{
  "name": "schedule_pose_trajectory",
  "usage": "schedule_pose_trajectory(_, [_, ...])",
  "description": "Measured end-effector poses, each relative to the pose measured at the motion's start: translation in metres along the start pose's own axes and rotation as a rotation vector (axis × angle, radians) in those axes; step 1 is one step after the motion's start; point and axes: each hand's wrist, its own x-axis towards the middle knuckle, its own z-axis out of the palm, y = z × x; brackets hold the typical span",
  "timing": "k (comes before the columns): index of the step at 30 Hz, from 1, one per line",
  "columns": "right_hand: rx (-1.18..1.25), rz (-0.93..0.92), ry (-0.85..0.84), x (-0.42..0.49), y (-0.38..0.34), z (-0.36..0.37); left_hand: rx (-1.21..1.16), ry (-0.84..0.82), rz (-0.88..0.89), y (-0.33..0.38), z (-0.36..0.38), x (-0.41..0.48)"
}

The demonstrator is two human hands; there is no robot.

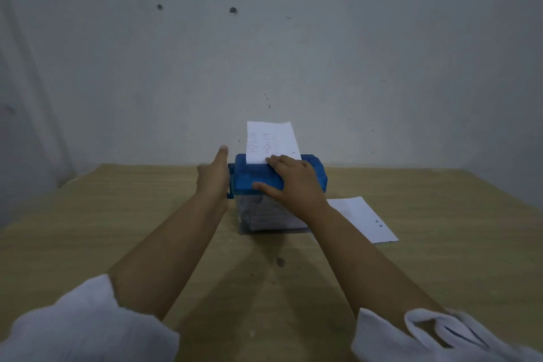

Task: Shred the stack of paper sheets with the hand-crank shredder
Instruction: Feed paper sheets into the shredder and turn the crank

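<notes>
Nearest, the paper stack (364,219) lies right of the shredder (255,178). The right hand (291,182) presses its blue top, fingers extended; a sheet (270,141) stands in the slot at the fingertips (271,160). The left hand (216,173) meets the crank (231,185), grip hidden.

One hand-crank shredder (258,178) stands on one wooden table (117,214). One blue crank (231,182) sits on the shredder's left side. There are two lots of paper. One printed sheet (270,141) stands upright in the shredder's top slot. One flat paper (364,219) lies just right of the shredder, and it cannot be told whether it is a single sheet or several. Two hands are at the shredder: the left hand (214,175) beside its left end and the right hand (293,185) on its top. Two white sleeves (88,326) sit nearer the camera than the shredder. Two dark marks (233,10) show high above the shredder.
</notes>
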Motion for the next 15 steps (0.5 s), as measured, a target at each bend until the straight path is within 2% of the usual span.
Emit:
schedule_pose_trajectory(3, [-0.028, -0.013, 0.038, -0.003, 0.0, 0.004, -0.18, -0.102, -0.331, -0.001, -0.001, -0.005])
schedule_pose_trajectory(5, [-0.021, -0.019, 0.052, -0.004, 0.0, 0.004, -0.207, -0.138, -0.426, 0.004, -0.004, 0.0])
schedule_pose_trajectory(9, [-0.011, -0.033, 0.064, -0.003, 0.001, 0.005, -0.17, -0.142, -0.416, 0.017, 0.002, 0.013])
schedule_pose_trajectory(15, [0.037, -0.04, 0.113, -0.001, 0.004, 0.01, -0.097, -0.149, -0.271, 0.021, 0.013, 0.012])
